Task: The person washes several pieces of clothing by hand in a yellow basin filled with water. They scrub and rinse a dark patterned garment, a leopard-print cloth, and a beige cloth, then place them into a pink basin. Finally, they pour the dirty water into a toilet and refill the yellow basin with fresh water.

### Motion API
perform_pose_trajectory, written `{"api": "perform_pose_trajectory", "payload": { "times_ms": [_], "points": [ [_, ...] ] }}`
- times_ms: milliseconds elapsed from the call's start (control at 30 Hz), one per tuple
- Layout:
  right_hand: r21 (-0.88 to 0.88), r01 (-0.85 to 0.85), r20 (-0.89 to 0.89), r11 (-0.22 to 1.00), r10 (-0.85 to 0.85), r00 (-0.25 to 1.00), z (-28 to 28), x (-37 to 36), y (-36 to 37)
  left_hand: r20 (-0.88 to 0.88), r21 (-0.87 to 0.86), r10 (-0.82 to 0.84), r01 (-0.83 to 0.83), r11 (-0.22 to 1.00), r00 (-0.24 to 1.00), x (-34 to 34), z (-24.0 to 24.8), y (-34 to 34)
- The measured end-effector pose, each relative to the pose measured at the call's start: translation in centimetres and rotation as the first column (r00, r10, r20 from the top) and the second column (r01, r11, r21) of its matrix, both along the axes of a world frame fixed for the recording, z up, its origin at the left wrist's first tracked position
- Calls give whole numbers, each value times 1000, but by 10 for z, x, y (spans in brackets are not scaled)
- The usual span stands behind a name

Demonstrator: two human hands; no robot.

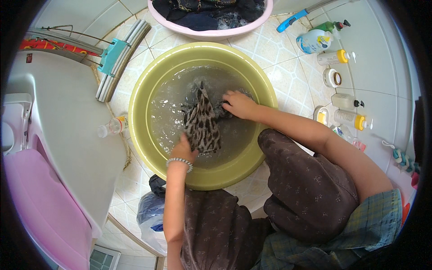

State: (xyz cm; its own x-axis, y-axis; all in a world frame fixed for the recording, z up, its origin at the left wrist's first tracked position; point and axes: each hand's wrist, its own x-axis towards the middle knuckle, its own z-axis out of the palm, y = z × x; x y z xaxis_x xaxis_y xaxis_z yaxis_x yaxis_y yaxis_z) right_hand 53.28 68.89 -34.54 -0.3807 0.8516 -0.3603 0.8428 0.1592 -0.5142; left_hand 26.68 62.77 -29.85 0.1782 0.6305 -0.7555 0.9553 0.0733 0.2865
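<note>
A wet leopard-print cloth (203, 123) lies partly raised in the cloudy water of a large olive-green basin (148, 153). At its lower left edge is my left hand (182, 150), with a coiled grey band on the wrist; the fingers close on the fabric and are partly hidden by it. My right hand (240, 104) reaches in over the right rim. Its fingers curl onto a dark, bunched wet part at the cloth's right side. How far the fabric runs under the water is hidden.
Beyond the basin stands a pink tub (220, 32) of dark wet clothes. A mop (114, 56) leans at the far left, beside a white and pink fixture (49, 193). Several bottles (335, 57) line the right wall. A plastic bag (152, 211) sits near my left forearm.
</note>
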Motion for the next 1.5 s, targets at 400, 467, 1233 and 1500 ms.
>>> {"api": "perform_pose_trajectory", "payload": {
  "times_ms": [400, 467, 1233, 1500],
  "points": [
    [163, -80, -103, 983, 98, 990, 5, -16, -5, 279, 559, -30, -137, 817, 960, 35, -19, 36],
    [133, -365, 63, 922, 359, 931, 6, -19, -15, 70, 461, -190, 137, 877, 979, 41, -21, 36],
    [-133, 55, 41, 990, -50, 998, 0, -3, 29, 235, 466, 371, -439, 768, 898, 0, -75, 42],
    [-201, -197, 134, 960, 226, 965, 21, -21, 0, 342, 667, -282, -20, 744, 897, 51, -23, 56]
  ]
}}
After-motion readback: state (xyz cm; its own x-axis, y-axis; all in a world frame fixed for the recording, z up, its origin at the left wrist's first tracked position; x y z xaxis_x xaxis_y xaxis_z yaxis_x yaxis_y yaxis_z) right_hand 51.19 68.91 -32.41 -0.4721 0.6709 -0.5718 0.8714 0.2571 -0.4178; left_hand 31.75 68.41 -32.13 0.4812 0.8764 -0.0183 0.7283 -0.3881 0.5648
